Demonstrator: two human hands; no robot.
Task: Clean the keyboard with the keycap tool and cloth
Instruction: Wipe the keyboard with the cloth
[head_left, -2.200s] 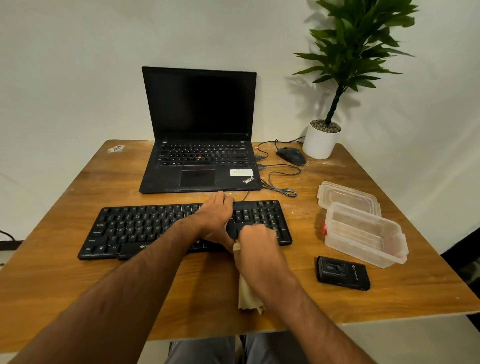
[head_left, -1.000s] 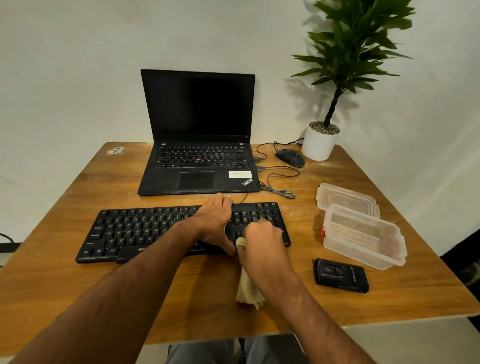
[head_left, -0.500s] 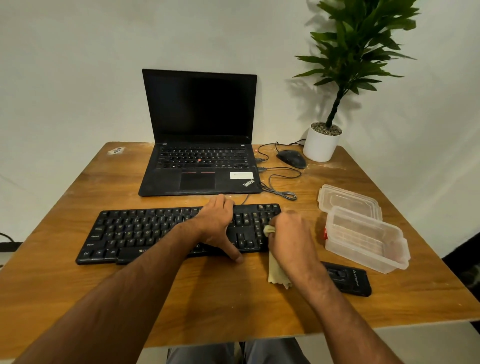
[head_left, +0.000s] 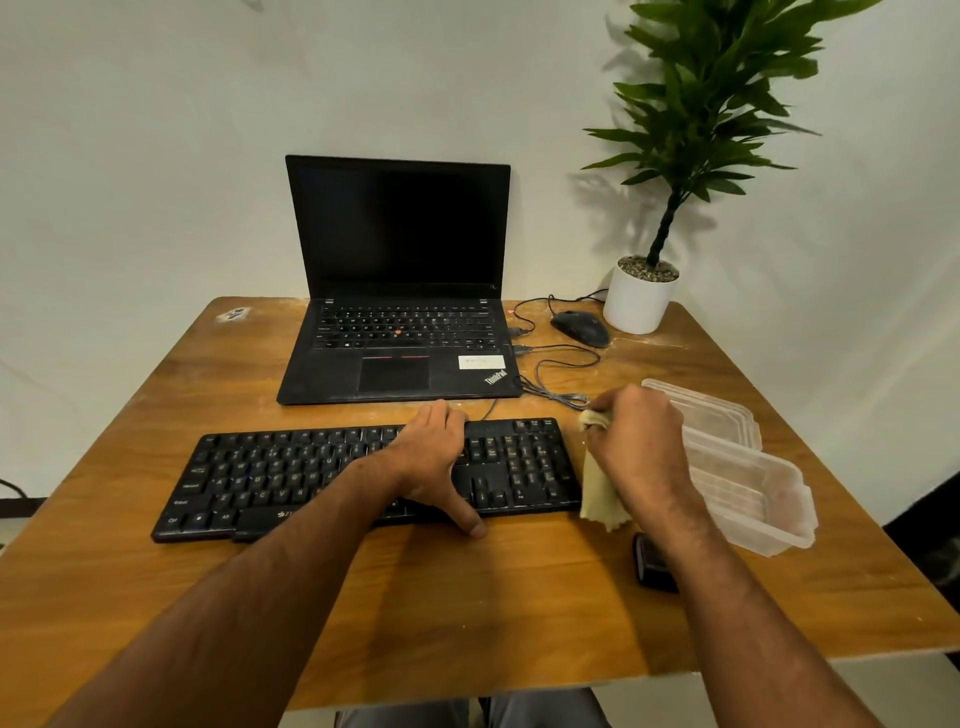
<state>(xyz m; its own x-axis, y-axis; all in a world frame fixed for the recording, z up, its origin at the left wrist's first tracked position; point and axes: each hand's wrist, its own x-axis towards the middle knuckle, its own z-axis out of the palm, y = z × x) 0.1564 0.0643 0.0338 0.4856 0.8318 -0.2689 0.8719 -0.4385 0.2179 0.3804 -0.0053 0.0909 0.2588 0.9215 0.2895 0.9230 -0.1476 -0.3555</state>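
An open ThinkPad laptop sits dark at the wooden table's back; a wired mouse rests beside a white-potted plant, clear plastic containers stacked right.

Left hand flat, fingers spread; right hand fisted, raised

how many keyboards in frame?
2: the standalone black keyboard under the left hand, and the laptop's built-in one behind it.
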